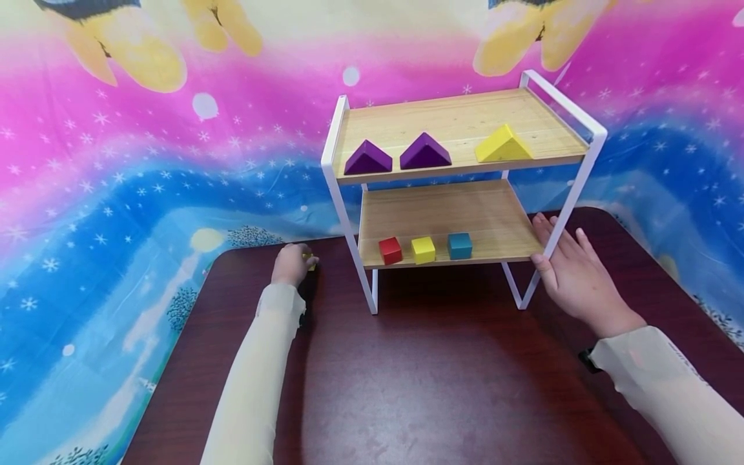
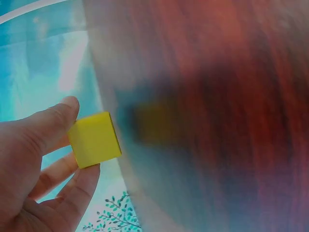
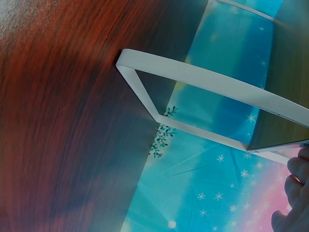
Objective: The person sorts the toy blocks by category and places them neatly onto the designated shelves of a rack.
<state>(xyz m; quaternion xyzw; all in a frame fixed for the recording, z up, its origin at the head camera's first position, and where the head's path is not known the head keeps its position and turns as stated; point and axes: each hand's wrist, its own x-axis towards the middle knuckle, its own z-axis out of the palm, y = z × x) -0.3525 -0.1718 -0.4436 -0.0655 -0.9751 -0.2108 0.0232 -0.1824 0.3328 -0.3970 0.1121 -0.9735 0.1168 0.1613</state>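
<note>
A yellow cube (image 2: 95,140) is pinched between the thumb and fingertips of my left hand (image 1: 290,265), at the table's far left side. In the head view the hand hides most of that cube. My right hand (image 1: 584,284) lies along the right side of a two-tier wooden shelf (image 1: 436,210) with a white frame. Its fingers are extended and spread, and the thumb touches the front post (image 1: 572,194) by the lower board's corner. On that lower board stand a red cube (image 1: 390,250), a yellow cube (image 1: 423,250) and a teal cube (image 1: 460,246) in a row.
Two purple triangular blocks (image 1: 368,157) and a yellow triangular block (image 1: 503,143) sit along the upper board's front edge. The shelf stands on a dark red-brown table (image 1: 442,381). A colourful patterned cloth (image 1: 145,161) hangs behind and at the sides.
</note>
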